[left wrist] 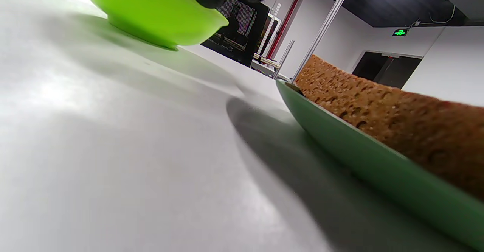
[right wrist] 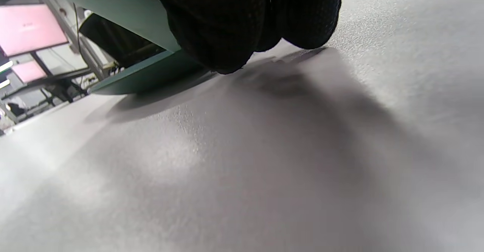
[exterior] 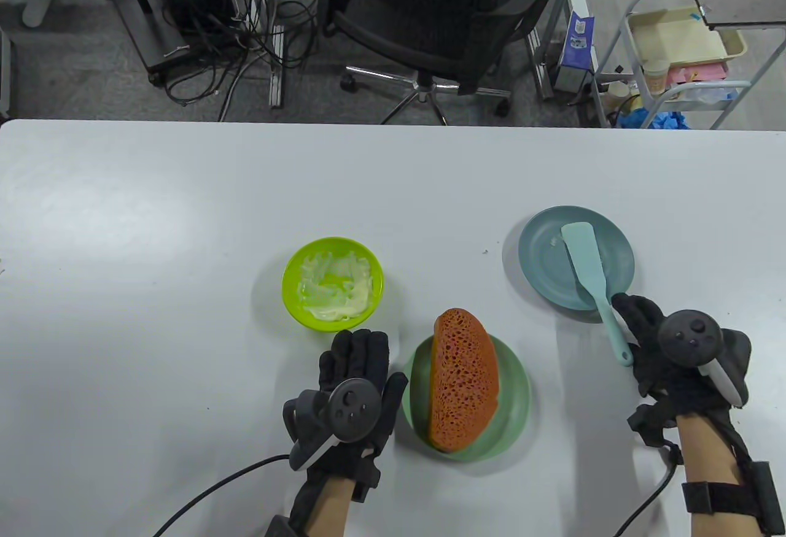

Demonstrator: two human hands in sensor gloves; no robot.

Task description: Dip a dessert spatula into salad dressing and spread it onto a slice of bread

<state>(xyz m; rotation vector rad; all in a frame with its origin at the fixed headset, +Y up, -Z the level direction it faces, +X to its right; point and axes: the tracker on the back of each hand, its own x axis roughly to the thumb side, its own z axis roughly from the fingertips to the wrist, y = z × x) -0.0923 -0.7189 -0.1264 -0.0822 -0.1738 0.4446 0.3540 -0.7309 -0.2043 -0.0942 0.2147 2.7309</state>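
A light teal dessert spatula [exterior: 586, 267] lies with its blade on a blue plate [exterior: 540, 254], its handle reaching over the rim toward me. My right hand [exterior: 642, 331] rests on the table against the right side of the handle, fingers [right wrist: 242, 21] curled; a grip does not show. A brown bread slice [exterior: 463, 386] lies on a green plate [exterior: 513, 417]. A lime bowl [exterior: 293, 301] holds white salad dressing [exterior: 334, 288]. My left hand [exterior: 355, 365] lies flat and empty on the table between the bowl and the bread plate.
The white table [exterior: 184, 224] runs wide to the left and back. A black office chair [exterior: 442, 15], cables and a cart [exterior: 681, 46] stand beyond its far edge. The lime bowl [left wrist: 151, 10] and bread plate [left wrist: 359, 150] show close in the left wrist view.
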